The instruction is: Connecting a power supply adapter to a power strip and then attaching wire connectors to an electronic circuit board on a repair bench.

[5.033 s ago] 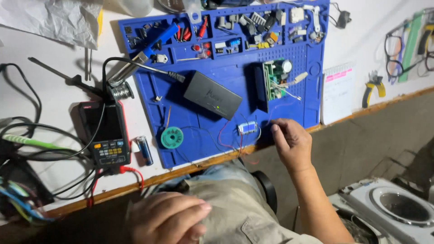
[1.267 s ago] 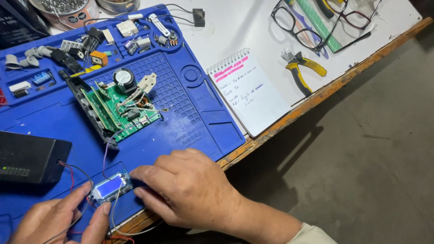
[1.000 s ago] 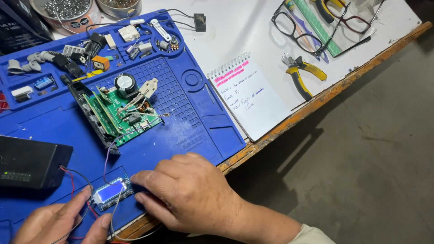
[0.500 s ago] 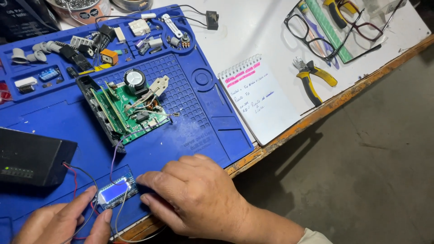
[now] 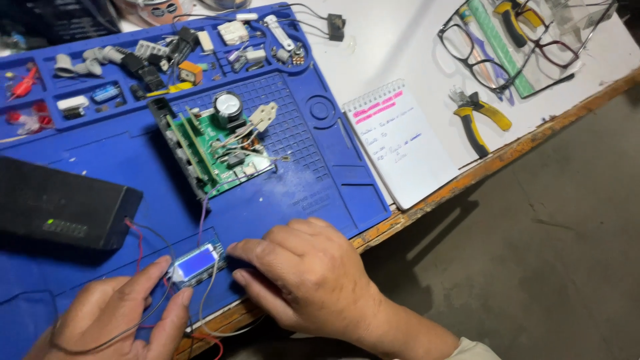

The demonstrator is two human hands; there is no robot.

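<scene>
We are holding a small display module (image 5: 197, 263) with a glowing blue-white screen, lying low and left of centre in the frame on the blue work mat (image 5: 313, 193), near its front edge. Our left hand (image 5: 120, 320) is coming in from the lower left, its thumb and forefinger spread apart and touching the module's left end. Our right hand (image 5: 303, 280) is lying flat at the lower centre, its fingers pressed side by side and its fingertips meeting the module's right end. Thin red and grey wires (image 5: 203, 200) are running from the module up toward a green circuit board (image 5: 217, 150), which is sitting tilted at the centre of the mat. A black box (image 5: 63, 210) is resting at the left edge. Small parts are filling the mat's trays along the top left. To the right, on the white tabletop, a spiral notepad (image 5: 403, 143), yellow-handled pliers (image 5: 477, 120) and dark-framed eyeglasses (image 5: 477, 57) are lying well apart from our hands.
</scene>
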